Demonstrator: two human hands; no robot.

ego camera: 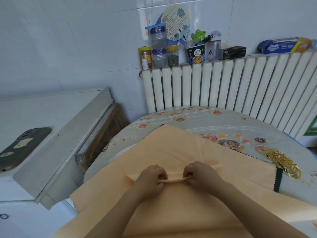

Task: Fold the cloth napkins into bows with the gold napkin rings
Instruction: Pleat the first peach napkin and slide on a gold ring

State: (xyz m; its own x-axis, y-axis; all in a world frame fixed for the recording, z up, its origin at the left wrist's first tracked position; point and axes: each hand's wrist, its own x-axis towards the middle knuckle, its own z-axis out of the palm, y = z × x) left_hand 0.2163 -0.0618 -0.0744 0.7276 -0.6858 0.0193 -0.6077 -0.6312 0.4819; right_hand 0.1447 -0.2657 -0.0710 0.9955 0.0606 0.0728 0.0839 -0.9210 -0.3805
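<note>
Both hands, left (151, 177) and right (199, 175), are pinching the napkin (171, 152) pleat running sideways between them; rings (284, 164) are sitting nearer the right grip.

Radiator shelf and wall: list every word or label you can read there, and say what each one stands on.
"Kitchen": on the blue and yellow roll pack lying on the radiator.
Instant noodle cup: large printed characters, too blurred to read.
Round paper fan against the wall: small print, too small to read.
Jars and black box: labels not legible.
</note>
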